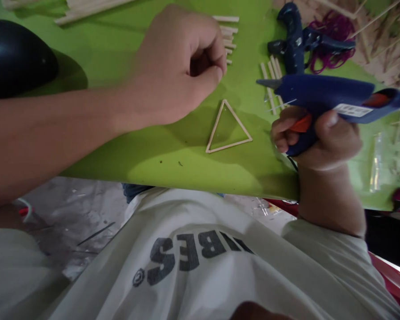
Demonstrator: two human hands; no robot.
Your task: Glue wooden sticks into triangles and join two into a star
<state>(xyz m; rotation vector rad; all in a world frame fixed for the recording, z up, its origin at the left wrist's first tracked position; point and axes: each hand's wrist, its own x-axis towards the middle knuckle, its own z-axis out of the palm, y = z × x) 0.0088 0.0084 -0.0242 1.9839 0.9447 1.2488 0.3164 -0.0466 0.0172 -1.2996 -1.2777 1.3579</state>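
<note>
My right hand (315, 138) grips a blue glue gun (333, 95) with an orange trigger, its nozzle pointing left above the green board (120, 53). A triangle of thin wooden sticks (228, 129) lies flat on the board just left of that hand. My left hand (183, 62) hovers above the board with its fingers curled into a loose fist beside a row of short cut sticks (229, 38); I see nothing in it.
A second blue glue gun (296, 40) lies at the back right next to purple yarn (333, 31). More short sticks (272, 75) lie under the held gun's nozzle. Long sticks (86, 11) sit at the back. A black rounded object (13, 58) is at the left.
</note>
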